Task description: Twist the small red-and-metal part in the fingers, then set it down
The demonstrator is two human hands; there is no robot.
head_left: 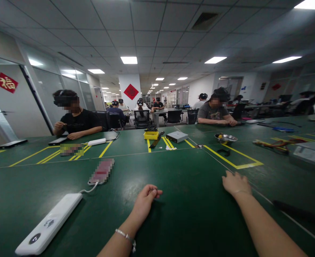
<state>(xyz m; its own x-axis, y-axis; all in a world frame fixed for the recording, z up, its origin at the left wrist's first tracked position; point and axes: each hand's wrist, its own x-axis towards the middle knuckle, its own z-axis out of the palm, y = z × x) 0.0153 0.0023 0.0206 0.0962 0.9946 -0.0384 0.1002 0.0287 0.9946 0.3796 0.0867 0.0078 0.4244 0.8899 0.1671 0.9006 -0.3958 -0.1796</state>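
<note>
**Right hand nearer to black band; left hand off to the side**

Left hand (145, 198): over green tabletop (189, 214), fingers curled, thumb against them; whether anything small is pinched, cannot tell. Nearest item: smartphone (102, 170), apart, ahead and to the left, white cable (91, 188) running to power bank (49, 225).

Right hand (237, 184): palm down, fingers loosely bent by the table seam; nothing seen held, underside hidden.

Key relation: black band (228, 153) lies beyond the right fingertips, slightly left, not touching, within the yellow tape outline (249, 166). Long axis appears to run mostly side to side, across the right forearm's line. Metal bowl (232, 138) just behind it.
</note>
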